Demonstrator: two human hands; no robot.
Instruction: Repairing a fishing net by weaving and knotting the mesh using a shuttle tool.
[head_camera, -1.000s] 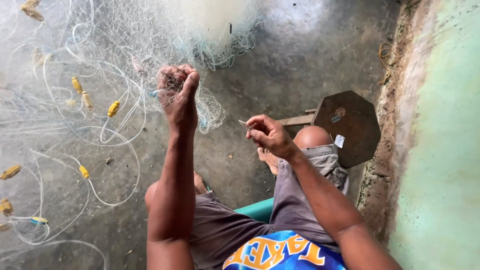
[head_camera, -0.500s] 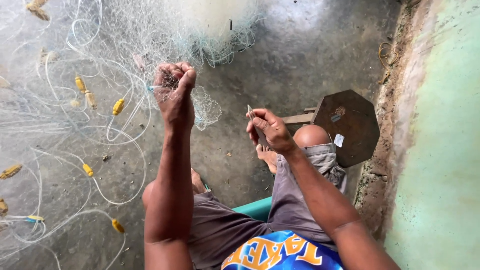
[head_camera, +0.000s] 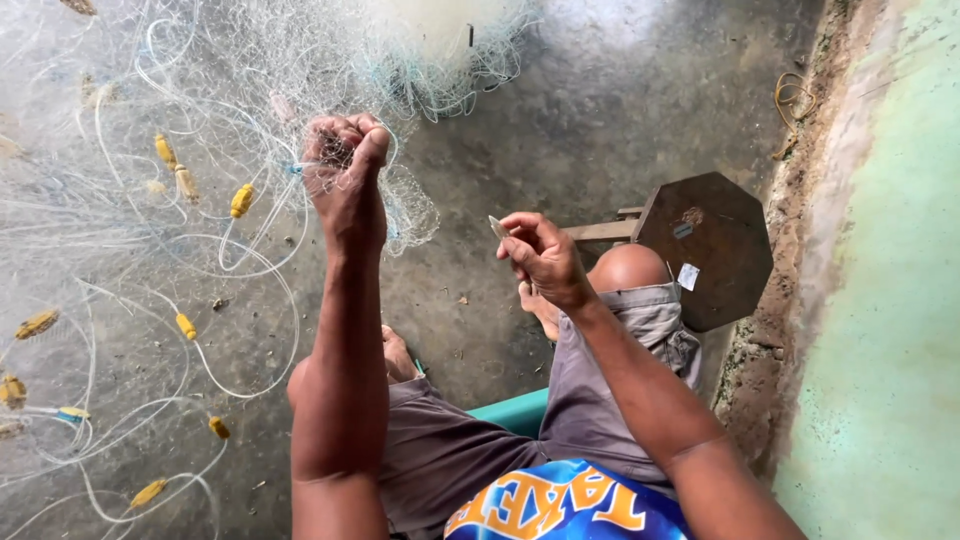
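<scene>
Just left of centre in the upper half of the frame: left hand (head_camera: 345, 175) raised on a straight forearm, fingers clenched tight around a bunched fold of fishing net (head_camera: 300, 60). Pale fine mesh spilling out of the fist, hanging just right of it in a small loose pouch and spreading away to the upper left, across the floor. Right of centre, a little lower: right hand (head_camera: 540, 255) with fingers curled and pinched on a small pale flat needle (head_camera: 497, 226), only its tip showing past the fingertips. Hands apart, a gap of bare floor between them, the needle tip pointing toward the hanging mesh but not touching it.

Below the hands: bare knee, grey shorts and a foot resting on the floor, a strip of teal seat edge between the thighs, blue shirt with orange print at the bottom edge. Just right of the right hand: dark octagonal wooden stool (head_camera: 710, 250), its top carrying a small white sticker. Across the left side of the frame: white cords looping over grey concrete floor (head_camera: 620, 110), strung with yellow floats (head_camera: 241, 200), some under the mesh, some clear of it. Along the right edge: rough crumbling border and pale green wall (head_camera: 890, 300), a bit of yellowish cord lying at its upper end.
</scene>
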